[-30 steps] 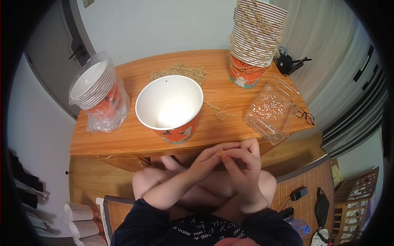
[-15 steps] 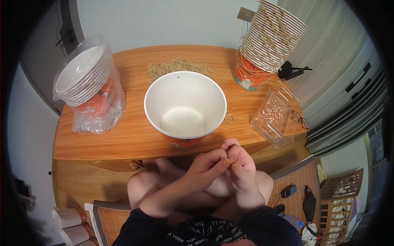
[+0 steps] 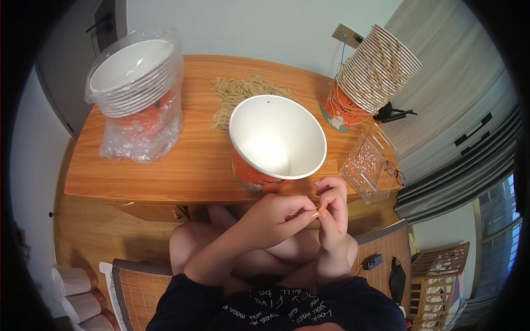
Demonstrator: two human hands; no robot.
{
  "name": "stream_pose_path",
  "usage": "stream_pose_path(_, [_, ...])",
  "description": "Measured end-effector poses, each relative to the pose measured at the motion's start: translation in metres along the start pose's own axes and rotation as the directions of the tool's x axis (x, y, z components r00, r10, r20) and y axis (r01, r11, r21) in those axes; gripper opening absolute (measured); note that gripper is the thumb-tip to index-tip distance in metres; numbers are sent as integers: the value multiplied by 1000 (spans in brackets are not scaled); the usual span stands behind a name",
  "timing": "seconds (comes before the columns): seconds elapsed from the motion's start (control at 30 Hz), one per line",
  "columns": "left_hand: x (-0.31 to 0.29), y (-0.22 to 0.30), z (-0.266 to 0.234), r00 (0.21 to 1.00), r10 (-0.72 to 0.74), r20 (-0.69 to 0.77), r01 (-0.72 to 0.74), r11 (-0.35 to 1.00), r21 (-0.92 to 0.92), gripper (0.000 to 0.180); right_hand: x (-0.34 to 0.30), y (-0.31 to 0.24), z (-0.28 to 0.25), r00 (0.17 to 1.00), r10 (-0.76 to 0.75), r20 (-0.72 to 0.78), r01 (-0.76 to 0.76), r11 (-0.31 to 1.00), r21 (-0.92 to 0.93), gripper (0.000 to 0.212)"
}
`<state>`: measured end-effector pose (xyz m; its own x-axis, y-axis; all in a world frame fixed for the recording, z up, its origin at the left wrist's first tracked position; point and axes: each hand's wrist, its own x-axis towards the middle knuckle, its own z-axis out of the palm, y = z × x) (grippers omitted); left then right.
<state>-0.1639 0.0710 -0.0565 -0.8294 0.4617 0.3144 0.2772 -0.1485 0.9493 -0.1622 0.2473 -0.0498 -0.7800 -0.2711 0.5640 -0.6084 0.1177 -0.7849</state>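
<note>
Just in front of the table's near edge, my left hand [image 3: 281, 219] and my right hand [image 3: 333, 214] meet over my lap, fingertips pinched together. Whatever small thing sits between them is too tiny to name. Closest to them is a large paper bucket [image 3: 249, 168], orange outside and white inside, standing at the near edge. Its mouth faces me, with a small hole below the far rim. A pile of tan cords [image 3: 237, 95] lies behind it. To the right, a clear plastic tray [image 3: 376, 194] holds many small orange and white beads [image 3: 361, 163].
Plastic-wrapped buckets [image 3: 135, 105] are stacked at the left of the wooden table [image 3: 138, 179]. At the far right stands a tall bucket stack [image 3: 378, 69] draped with cords. Glasses [image 3: 394, 172] lie beside the tray. More white buckets [image 3: 77, 280] rest at the lower left.
My view has shifted, so things on the table appear displaced and more of the bucket's orange side shows. Both hands stay pinched together, the right hand's fingers now raised a little more.
</note>
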Motion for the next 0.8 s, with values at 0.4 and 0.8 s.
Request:
stream_pose_path(0.4, [-13, 13, -18, 989, -27, -145, 42, 994, 99, 12, 4, -10, -7, 995, -69, 77, 79, 988, -133, 29])
stream_pose_path(0.8, [-14, 24, -19, 987, -38, -157, 63, 986, 157, 11, 14, -10, -1, 968, -243, 71, 249, 866, -433, 13])
